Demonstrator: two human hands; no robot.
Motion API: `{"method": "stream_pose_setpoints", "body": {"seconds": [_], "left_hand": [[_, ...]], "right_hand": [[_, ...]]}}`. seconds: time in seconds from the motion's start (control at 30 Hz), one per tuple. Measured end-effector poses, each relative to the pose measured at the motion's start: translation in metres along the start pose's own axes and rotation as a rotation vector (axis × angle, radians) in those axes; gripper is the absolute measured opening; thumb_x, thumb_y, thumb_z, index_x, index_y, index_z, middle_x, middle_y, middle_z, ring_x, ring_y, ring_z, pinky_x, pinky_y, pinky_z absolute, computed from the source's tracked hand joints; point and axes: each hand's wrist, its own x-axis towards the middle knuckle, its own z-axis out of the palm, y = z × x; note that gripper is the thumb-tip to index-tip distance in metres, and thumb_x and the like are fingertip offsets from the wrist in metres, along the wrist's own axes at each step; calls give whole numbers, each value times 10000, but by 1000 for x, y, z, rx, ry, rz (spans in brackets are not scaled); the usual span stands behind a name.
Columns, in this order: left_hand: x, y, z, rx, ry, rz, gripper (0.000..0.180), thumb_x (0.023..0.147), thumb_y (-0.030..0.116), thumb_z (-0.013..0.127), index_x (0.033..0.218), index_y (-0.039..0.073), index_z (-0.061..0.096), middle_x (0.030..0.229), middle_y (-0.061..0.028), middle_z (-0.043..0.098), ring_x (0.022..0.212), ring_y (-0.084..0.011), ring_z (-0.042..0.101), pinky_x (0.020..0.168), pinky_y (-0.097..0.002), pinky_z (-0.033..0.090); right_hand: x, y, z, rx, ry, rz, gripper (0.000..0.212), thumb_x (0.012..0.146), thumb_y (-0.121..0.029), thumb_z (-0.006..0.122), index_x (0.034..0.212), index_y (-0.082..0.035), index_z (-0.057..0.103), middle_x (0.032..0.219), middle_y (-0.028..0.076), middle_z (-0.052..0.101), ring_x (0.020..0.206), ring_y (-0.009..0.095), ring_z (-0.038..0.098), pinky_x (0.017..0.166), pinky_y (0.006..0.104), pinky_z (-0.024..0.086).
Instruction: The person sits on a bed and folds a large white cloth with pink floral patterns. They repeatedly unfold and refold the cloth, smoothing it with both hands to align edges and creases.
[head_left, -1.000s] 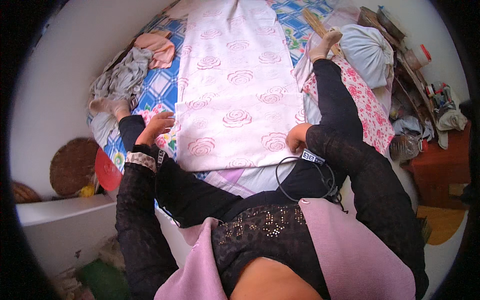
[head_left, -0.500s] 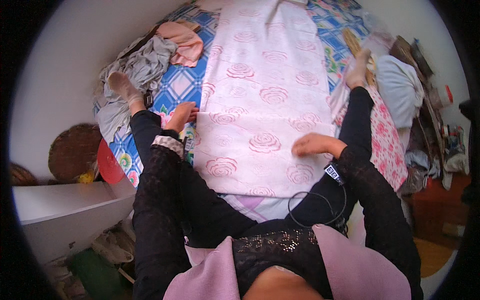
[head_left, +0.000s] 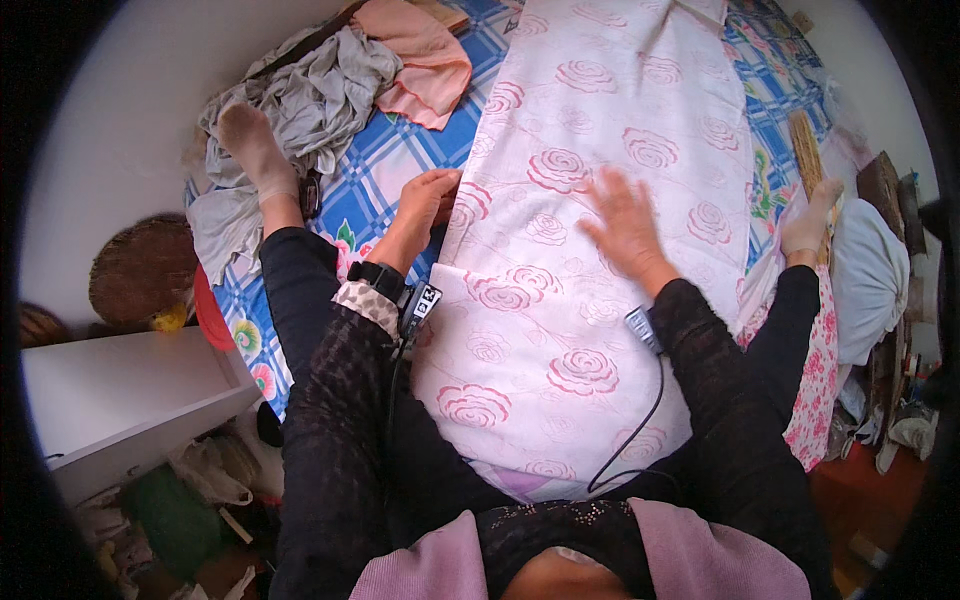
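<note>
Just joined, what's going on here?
A seated person is handling a long rose-patterned cloth, spread over blue patterned bedding between their legs. The left hand is at the cloth's left edge; its grip is unclear. The right hand is open over the cloth, blurred, so I can't tell if it touches.

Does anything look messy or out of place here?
The grey cloth by the left foot stands out: it lies crumpled in a heap, while the rose cloth is spread nearly flat. I see no spill.
</note>
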Motion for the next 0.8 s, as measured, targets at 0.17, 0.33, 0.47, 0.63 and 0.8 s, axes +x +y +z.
{"method": "stream_pose_setpoints", "body": {"seconds": [0.17,0.33,0.47,0.63,0.8], "left_hand": [[15,7,0,228,-69,67,241,877,263,604,1023,75,636,834,20,609,709,-101,541,628,-244,421],[19,7,6,294,32,132,137,825,173,636,909,71,670,683,53,548,563,-58,461,493,-209,339],[19,8,1,134,-84,59,183,872,176,604,1022,76,634,809,16,629,663,-86,586,569,-198,448],[30,3,-7,148,-105,31,301,927,268,517,1112,38,576,1007,-53,650,853,-150,635,756,-282,505],[40,12,-6,260,-152,-65,260,907,278,542,1023,60,625,956,-34,665,798,-155,631,728,-277,498]], "right_hand": [[-4,106,3,-273,-28,329,615,905,-462,468,1411,-138,335,1469,148,279,1369,287,230,1078,551,154],[-80,188,-45,-162,-110,614,579,911,-423,467,1385,-103,374,1441,176,322,1340,316,287,1078,456,233],[-119,210,-79,143,-121,700,490,875,-364,551,1276,-84,515,1276,140,516,1173,270,493,965,379,391],[-123,204,-92,978,16,1141,395,819,-247,642,1155,-48,582,891,23,618,745,118,583,645,245,482],[-109,218,-89,1104,-215,1169,327,840,-272,614,1096,-73,567,822,3,592,649,93,560,509,222,448]]}}
